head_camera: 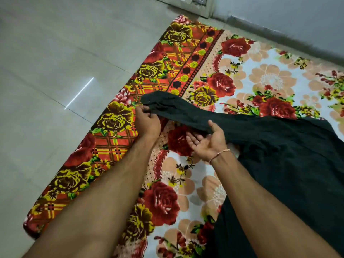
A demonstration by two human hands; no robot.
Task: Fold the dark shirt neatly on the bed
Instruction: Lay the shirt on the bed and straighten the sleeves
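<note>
Two hands: both are mine, and both are busy with one sleeve.
Shirt: my dark shirt [279, 146] lies spread on the bed [270, 79], mostly on my right side, and part of it runs out of the picture.
Sleeve: one long sleeve [178, 110] sticks out to the left, lifted a bit off the flowery cover.
Left hand: my left hand [148, 121] pinches the end of the sleeve with curled fingers.
Right hand: my right hand [208, 141] is palm up with the fingers loose, and the thumb sits on top of the sleeve (so the cloth is nipped lightly between thumb and palm).
Done so far: I think not much. The shirt looks laid out, but I see no neat fold yet.
Left to do: bring this sleeve across the body, do the other side, then fold the shirt up.
</note>
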